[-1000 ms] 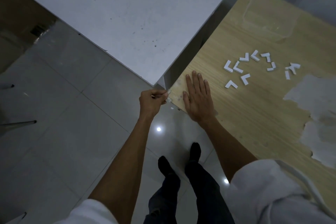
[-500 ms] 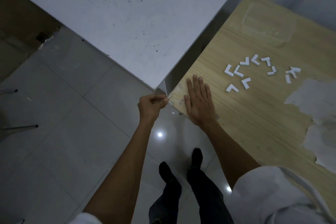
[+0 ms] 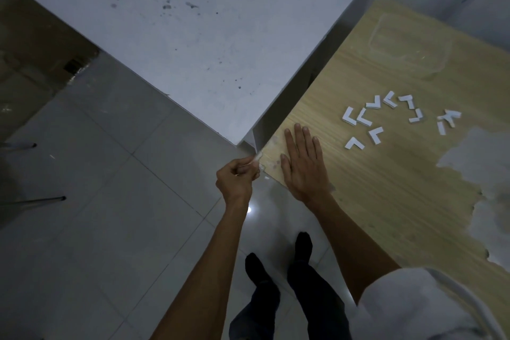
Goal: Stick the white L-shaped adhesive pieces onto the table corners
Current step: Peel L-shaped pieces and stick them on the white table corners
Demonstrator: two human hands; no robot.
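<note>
A: Right hand (image 3: 302,165)?
B: It lay flat, fingers straight, on the wooden table (image 3: 386,188), just inside its near corner.
A: Left hand (image 3: 237,178)?
B: Just off that corner, it pinched a small pale piece (image 3: 255,159), shape unclear.
A: Spare L-shaped pieces (image 3: 376,135)?
B: Loose, well inward of the corner.
A: Step?
B: Probably seating one piece. The next move called for alignment, then firm pressing.
</note>
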